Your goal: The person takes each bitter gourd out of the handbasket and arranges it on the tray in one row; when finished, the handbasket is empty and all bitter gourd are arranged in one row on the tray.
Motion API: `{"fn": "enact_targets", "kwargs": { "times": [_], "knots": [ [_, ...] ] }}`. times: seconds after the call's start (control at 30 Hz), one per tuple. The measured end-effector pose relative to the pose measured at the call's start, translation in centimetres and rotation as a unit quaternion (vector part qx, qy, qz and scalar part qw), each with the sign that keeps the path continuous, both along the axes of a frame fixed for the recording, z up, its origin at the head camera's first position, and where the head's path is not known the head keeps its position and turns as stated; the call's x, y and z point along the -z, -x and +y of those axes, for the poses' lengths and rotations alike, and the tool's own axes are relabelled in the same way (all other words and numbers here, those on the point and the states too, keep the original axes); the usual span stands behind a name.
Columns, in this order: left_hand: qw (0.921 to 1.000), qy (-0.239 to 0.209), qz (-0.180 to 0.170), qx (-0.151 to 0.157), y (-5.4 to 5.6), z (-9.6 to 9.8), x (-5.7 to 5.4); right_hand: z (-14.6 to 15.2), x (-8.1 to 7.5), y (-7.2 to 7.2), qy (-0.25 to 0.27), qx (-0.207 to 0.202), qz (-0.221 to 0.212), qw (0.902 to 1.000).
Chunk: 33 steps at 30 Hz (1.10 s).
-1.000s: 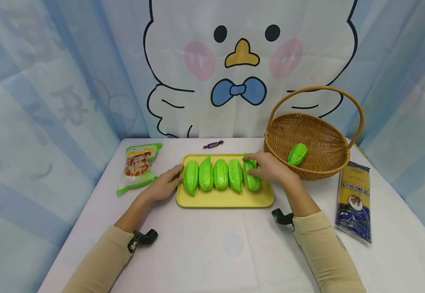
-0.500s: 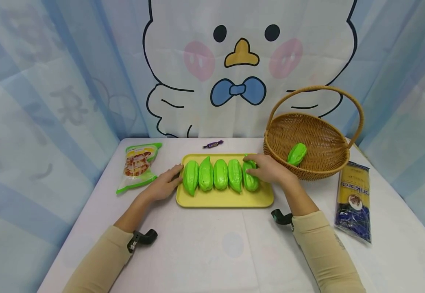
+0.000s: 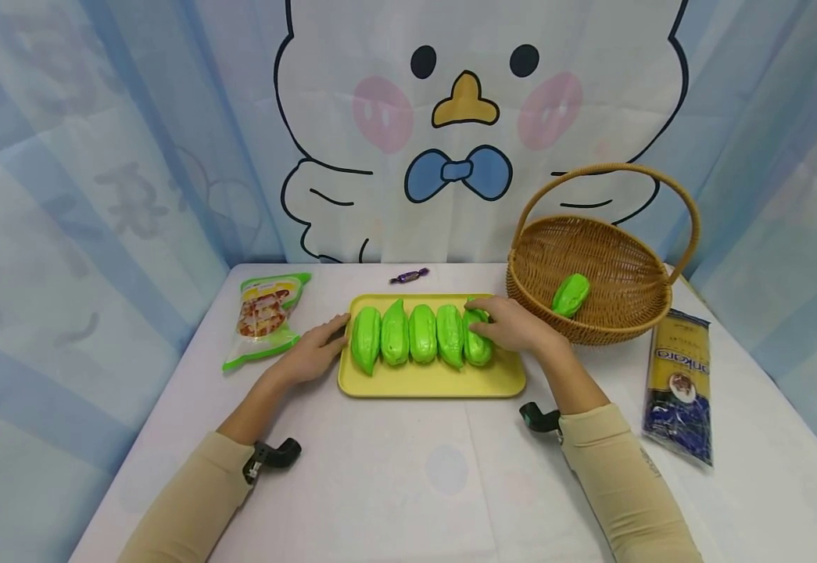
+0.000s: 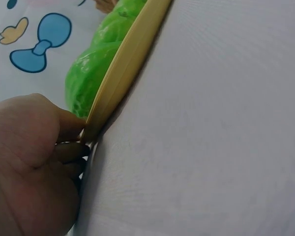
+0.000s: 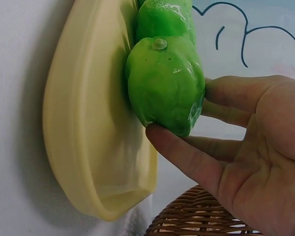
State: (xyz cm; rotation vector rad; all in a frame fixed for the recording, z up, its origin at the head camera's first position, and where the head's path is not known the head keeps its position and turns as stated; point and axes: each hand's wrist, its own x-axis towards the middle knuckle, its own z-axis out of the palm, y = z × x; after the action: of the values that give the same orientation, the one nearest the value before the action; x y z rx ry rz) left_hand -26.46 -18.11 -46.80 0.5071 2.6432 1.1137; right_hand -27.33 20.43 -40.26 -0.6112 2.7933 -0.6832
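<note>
On the yellow tray (image 3: 432,386) several glossy green ridged fruits or vegetables stand side by side; their exact kind is unclear. My right hand (image 3: 517,324) holds the rightmost green fruit (image 5: 164,86) between thumb and fingers, and it sits against its neighbour. In the right wrist view, the tray's bare right end lies beyond the fingertips. My left hand (image 3: 313,352) touches the tray's left rim with its fingertips and thumb, beside the leftmost green fruit (image 3: 366,340). In the left wrist view, some of those fingertips are hidden in shadow at the tray edge.
At the back right a wicker basket (image 3: 612,332) with a tall handle tilts forward, holding one green fruit (image 3: 571,295). A yellow and blue packet (image 3: 679,387) lies right, a green-edged snack bag (image 3: 263,317) left. A purple wrapped candy (image 3: 410,276) lies behind the tray.
The rightmost green fruit has slid a little left on the tray with my right hand, narrowing the gap to its neighbour. My left hand stays at the tray's rim.
</note>
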Motion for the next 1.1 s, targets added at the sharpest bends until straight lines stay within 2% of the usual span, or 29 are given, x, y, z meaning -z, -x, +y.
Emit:
{"fn": "enact_targets", "kwargs": {
  "times": [0.43, 0.73, 1.1],
  "knots": [
    [1.0000, -0.001, 0.000, 0.006, 0.09, -0.19, -0.01, -0.26, 0.00, 0.06, 0.003, -0.004, -0.007, 1.0000],
    [1.0000, -0.001, -0.002, 0.005, 0.13, -0.05, -0.09, 0.21, -0.01, 0.02, 0.008, 0.010, -0.027, 0.9995],
    [1.0000, 0.000, -0.004, 0.006, 0.09, -0.07, -0.07, 0.45, -0.07, -0.14, 0.006, 0.016, -0.031, 0.9994]
  ]
}}
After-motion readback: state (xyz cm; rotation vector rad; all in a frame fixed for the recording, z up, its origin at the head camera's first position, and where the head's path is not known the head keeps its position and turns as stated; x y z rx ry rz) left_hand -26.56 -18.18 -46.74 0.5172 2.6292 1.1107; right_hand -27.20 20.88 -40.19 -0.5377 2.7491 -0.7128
